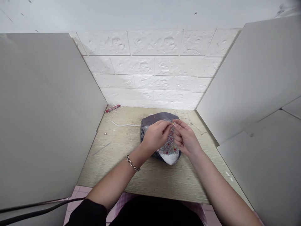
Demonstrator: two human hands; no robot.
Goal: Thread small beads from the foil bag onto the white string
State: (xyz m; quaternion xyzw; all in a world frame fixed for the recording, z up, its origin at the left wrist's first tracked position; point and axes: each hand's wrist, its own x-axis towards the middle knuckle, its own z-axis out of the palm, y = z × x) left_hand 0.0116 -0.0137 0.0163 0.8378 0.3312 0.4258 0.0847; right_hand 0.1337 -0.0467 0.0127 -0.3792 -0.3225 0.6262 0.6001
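Observation:
My left hand [157,135] and my right hand [185,136] meet fingertip to fingertip above a dark, silvery-lined open bag [154,118]. A tiny yellowish bead [173,123] shows at the tips of my right thumb and forefinger. The left fingers are pinched together against the same spot; what they grip is too small to make out. Inside the bag lies a heap of clear and coloured beads [168,146], partly hidden by both hands. Out to the left, a white beaded strand [125,125] runs along the table up to the bag.
A thin needle-like stick [101,149] and a few tiny bits [105,134] lie on the table's left side. At the back left is a red wrapper [113,108]. Thin strands [189,121] lie behind my right hand. Grey panels [235,81] and a white brick-patterned wall [154,66] enclose the table.

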